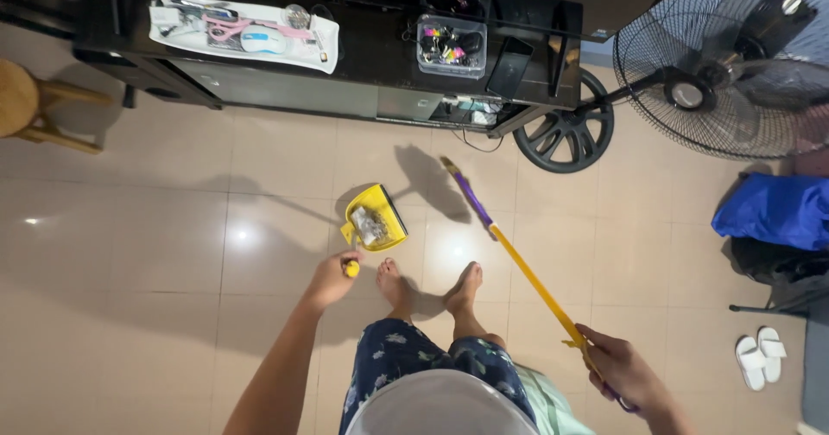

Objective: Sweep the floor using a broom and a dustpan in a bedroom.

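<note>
We see the yellow dustpan (376, 219) on the tiled floor (173, 254) just beyond our bare feet (429, 286), litter in its tray. Our left hand (332, 278) is curled tight round its handle top; our right hand (623, 373) is closed about the yellow broom (518, 266), slanting far-left. Farther stands a black cabinet (363, 46); right, a fan (734, 59), blue bag (773, 210), white slippers (760, 355); far left, a wooden stool (26, 102).
</note>
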